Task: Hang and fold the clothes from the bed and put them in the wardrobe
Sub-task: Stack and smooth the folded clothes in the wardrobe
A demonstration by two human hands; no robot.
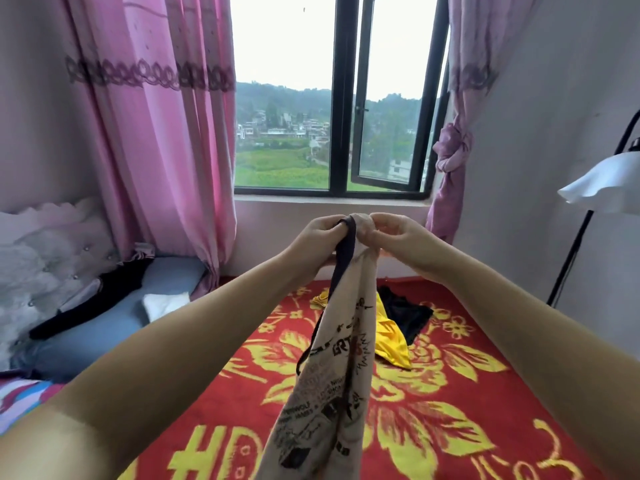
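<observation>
Above plush red bedspread (450, 393), left hand (317, 233) and right hand (398, 233) pinch limp printed shirt (341, 368).

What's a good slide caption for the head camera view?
Both hands hold up a printed beige top above the red bedspread.

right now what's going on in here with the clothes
A person is holding up a beige printed shirt over the bed, the left hand and right hand both pinching its top edge close together. It hangs down unfolded. A yellow garment and a black garment lie on the red floral blanket. No wardrobe is in view.
</observation>
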